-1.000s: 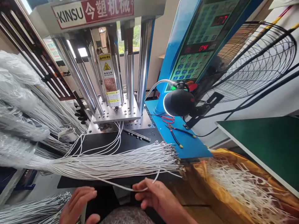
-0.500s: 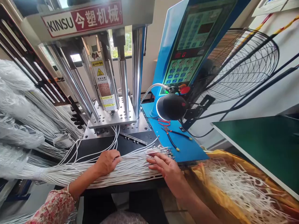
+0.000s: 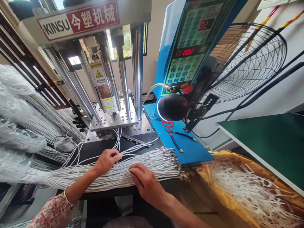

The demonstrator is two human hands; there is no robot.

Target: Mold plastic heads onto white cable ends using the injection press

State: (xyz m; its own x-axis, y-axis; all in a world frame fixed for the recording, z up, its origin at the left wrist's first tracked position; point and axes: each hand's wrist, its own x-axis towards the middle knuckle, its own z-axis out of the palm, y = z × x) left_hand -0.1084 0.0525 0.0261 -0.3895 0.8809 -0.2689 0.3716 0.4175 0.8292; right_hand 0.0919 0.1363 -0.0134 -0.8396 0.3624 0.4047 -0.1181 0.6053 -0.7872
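A thick bundle of white cables (image 3: 142, 161) lies across the front of the black work surface, with metal-tipped ends gathered at its right. My left hand (image 3: 107, 161) is closed in a pinch on a few white cables, which rise slightly above the bundle and point right. Over the bundle's front side, my right hand (image 3: 145, 181) has loosely bent fingers, with nothing visible in them. Behind the hands, several cables run under the metal plate (image 3: 115, 117) of the KINSU press. A dark metal strip (image 3: 136, 140) lies behind the lifted cables, which partly cover its right end.
Black-handled pliers (image 3: 175, 136) lie on the blue machine base (image 3: 194, 150). A black lamp (image 3: 173, 107) and a control panel (image 3: 187, 52) stand behind them. Right is a yellow bag (image 3: 206, 180) of white plastic scraps; left, plastic-wrapped cables (image 3: 21, 136) are stacked.
My right hand has moved left and toward me from the cable ends. The cables in my left hand now stand apart from the bundle. Red digits now show on the panel.
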